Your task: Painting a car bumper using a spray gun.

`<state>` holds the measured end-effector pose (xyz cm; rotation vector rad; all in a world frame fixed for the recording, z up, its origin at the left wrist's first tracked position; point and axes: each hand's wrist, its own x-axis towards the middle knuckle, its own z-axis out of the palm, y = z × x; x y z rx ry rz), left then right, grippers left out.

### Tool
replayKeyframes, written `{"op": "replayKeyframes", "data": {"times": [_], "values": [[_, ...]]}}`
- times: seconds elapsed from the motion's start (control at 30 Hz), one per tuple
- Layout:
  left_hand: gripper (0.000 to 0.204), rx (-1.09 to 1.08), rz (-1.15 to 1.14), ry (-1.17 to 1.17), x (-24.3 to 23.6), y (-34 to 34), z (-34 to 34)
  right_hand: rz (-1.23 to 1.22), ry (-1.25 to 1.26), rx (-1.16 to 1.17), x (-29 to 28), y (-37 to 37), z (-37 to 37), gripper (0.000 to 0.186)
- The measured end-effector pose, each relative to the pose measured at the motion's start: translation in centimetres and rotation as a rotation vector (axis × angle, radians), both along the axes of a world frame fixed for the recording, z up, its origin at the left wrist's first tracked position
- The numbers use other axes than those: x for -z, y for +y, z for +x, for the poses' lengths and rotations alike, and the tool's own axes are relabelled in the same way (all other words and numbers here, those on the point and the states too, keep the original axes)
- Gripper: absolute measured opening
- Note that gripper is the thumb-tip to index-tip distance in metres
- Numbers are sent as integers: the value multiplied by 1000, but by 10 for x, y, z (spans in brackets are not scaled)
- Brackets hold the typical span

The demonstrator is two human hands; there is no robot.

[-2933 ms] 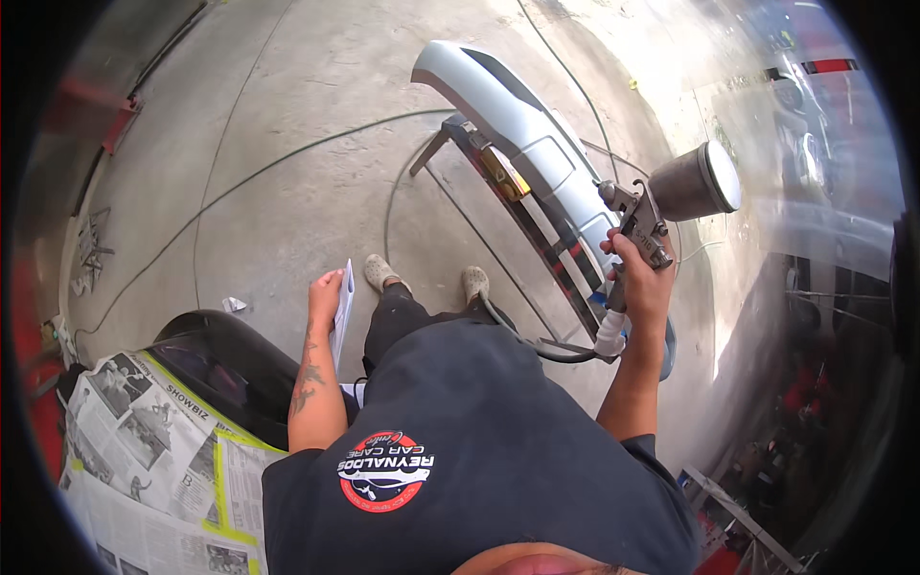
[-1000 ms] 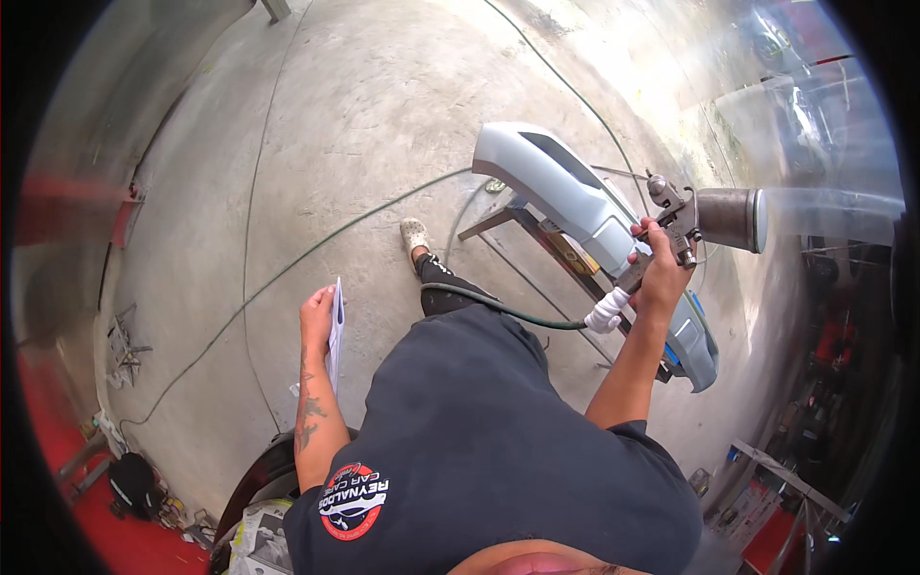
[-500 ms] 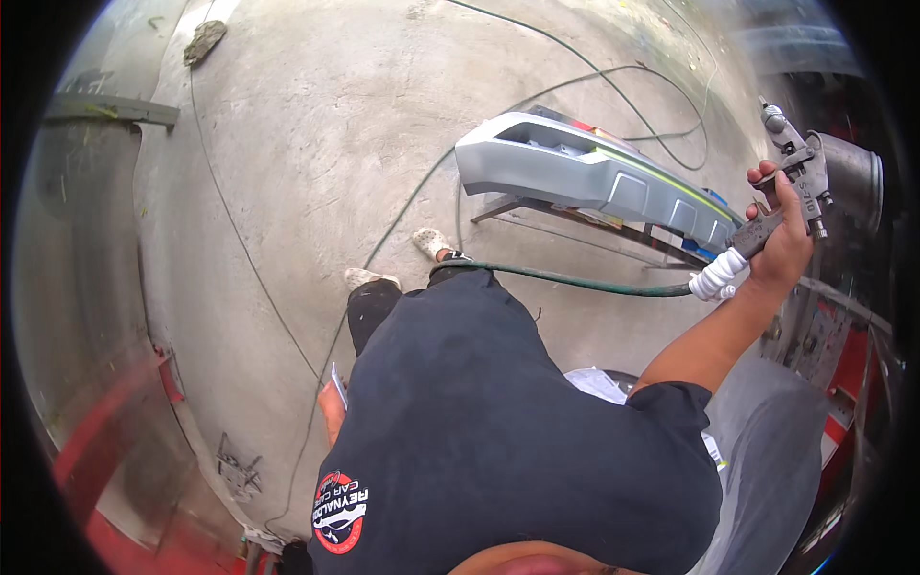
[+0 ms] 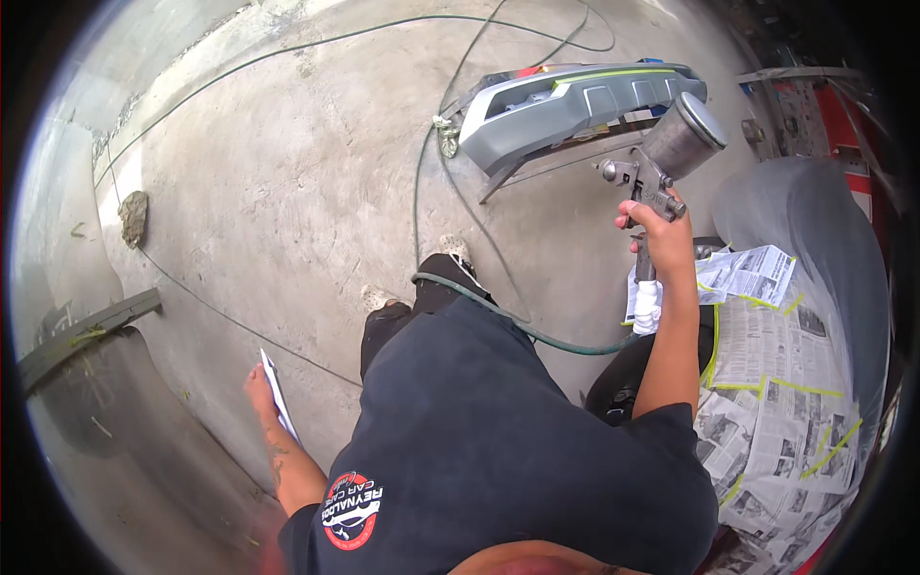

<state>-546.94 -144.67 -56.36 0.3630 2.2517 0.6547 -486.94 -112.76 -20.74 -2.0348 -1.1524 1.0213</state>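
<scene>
My right hand [image 4: 668,238] grips the handle of a metal paint spray gun [image 4: 650,182], a finger near its trigger. The gun's grey cup sits on top, tilted up and to the right. White wrapping covers the foot of the handle, where a green air hose [image 4: 575,343] runs back across my legs. Low on the left, my left hand [image 4: 259,391] holds a thin, flat white piece [image 4: 278,395], seen edge-on; I cannot tell whether it is paper or card. Beyond the gun, a silver-grey car bumper [image 4: 537,107] with a lime-green strip rests on a stand.
Newspaper masking [image 4: 781,345] with yellow-green tape covers a vehicle part at the right, beside a grey body panel [image 4: 800,216]. A dark tyre-like rim [image 4: 613,388] lies close to my right elbow. Hose loops cross the concrete floor. A rock [image 4: 134,218] and a beam [image 4: 91,335] are at the left.
My right hand has brought the spray gun inward from the far right, its cup now tilted upward. My left arm has swung out from my side with the white piece. The view has turned right.
</scene>
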Motion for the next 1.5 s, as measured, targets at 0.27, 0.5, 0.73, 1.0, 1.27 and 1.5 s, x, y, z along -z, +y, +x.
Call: {"op": "replayKeyframes", "data": {"times": [0.27,0.5,0.73,1.0,1.27,1.5], "values": [[32,141,216,-53,-29,131,-25,283,-19,274,7,-23,-36,23],[34,326,189,-105,-44,211,-1,76,60,279,23,-43,-73,30],[36,366,-17,-116,-12,232,-32,139,29,348,25,-12,-83,26],[35,416,-99,-188,11,287,-56,-4,31,341,35,-14,-135,52],[35,669,-133,-174,23,395,-117,-52,46,562,33,-4,-221,37],[38,775,-161,-93,40,502,-241,186,-42,932,22,24,-308,27]]}}
